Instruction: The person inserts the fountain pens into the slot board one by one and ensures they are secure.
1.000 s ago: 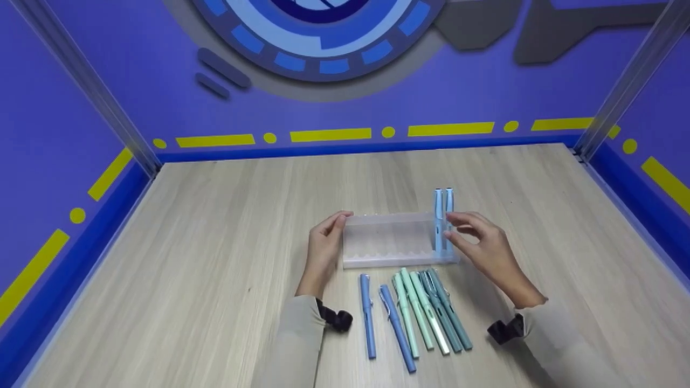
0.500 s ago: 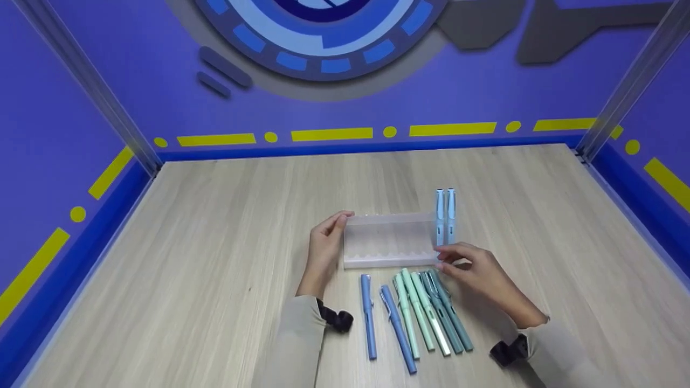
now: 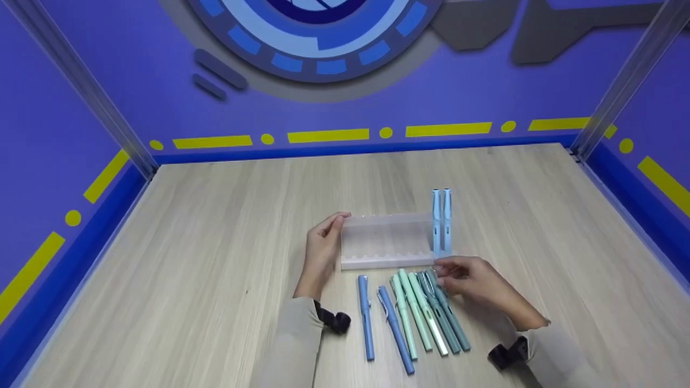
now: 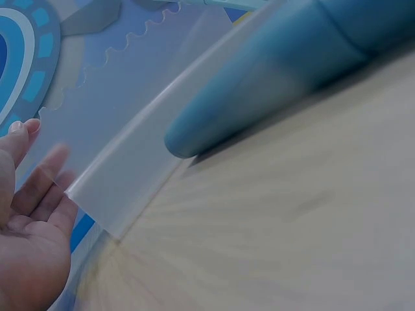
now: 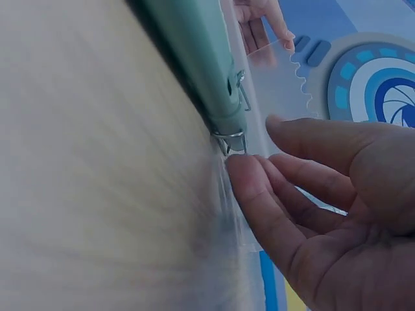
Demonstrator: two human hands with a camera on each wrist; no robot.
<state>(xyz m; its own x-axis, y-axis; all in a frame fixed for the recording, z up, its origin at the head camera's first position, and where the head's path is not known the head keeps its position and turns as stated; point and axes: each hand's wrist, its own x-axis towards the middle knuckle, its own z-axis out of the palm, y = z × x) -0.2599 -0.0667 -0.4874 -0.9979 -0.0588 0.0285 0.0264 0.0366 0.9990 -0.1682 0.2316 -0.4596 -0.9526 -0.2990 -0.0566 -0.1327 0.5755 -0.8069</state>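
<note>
My left hand [image 3: 322, 242] holds the left end of a clear plastic pen stand [image 3: 385, 237], its fingers behind the panel in the left wrist view. Two light blue pens [image 3: 435, 223] stand upright in the right end of the stand. My right hand [image 3: 471, 277] is low in front of that end, right by the top ends of two dark green pens [image 3: 453, 318] lying on the table. In the right wrist view, the thumb and index finger are apart, with the index fingertip right at the clip end of a green pen [image 5: 201, 58].
Left of the dark green pens lie three light green pens [image 3: 418, 310] and two blue pens [image 3: 396, 328], roughly side by side on the wooden table [image 3: 242, 215]. Blue-purple panels [image 3: 323, 113] enclose the table at the back and sides.
My right hand has come down from beside the upright light blue pens, past the stand's base, to the tops of the dark green pens. My left hand keeps its hold on the stand.
</note>
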